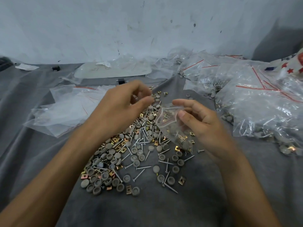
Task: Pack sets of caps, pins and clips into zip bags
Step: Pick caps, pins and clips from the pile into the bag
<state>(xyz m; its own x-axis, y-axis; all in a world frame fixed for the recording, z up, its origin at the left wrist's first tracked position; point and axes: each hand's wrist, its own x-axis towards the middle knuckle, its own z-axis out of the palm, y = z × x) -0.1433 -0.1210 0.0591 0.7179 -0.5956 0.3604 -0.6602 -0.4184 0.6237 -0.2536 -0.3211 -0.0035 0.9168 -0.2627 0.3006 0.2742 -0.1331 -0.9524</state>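
Clear plastic of a partly filled zip bag is pinched by the right hand. The left hand is held near it with fingers curled; whether something is gripped cannot be told. Below both hands, caps, pins and clips are heaped on grey cloth. Empty bags are seen left of the left hand, filled bags right of the right hand.

Grey cloth covers the surface before me. Centre: loose heap of grey caps, steel pins and brass clips. Left: empty zip bags, flat. Right: filled zip bags, piled. Far side: white board.
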